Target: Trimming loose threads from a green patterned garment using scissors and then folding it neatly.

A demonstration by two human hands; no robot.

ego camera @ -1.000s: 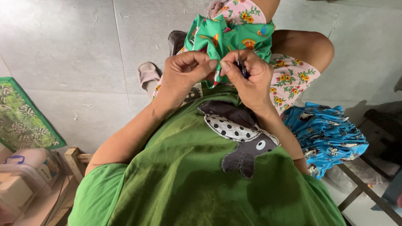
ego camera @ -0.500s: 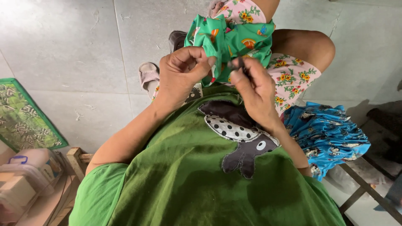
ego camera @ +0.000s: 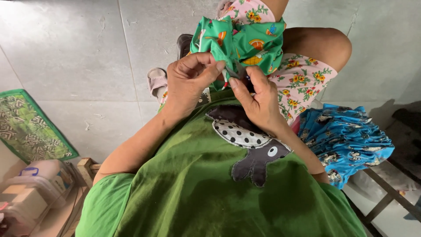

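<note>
Hand-finishing step, by the look: left hand (ego camera: 190, 81) pinching the gathered edge of green printed fabric (ego camera: 239, 44) at twelve o'clock, over the knees; right hand (ego camera: 258, 103) fingers pressed together on something small, not identifiable; next move calls for steady tension

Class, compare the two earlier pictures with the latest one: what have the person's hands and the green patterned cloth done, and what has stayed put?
The right hand has slid lower, its thumb now pressing the edge of the green patterned cloth; the thin dark thing it pinched earlier can no longer be made out. The left hand keeps pinching the cloth's edge, barely moved. The blue cloth pile, green mat and plastic boxes stayed put.
</note>
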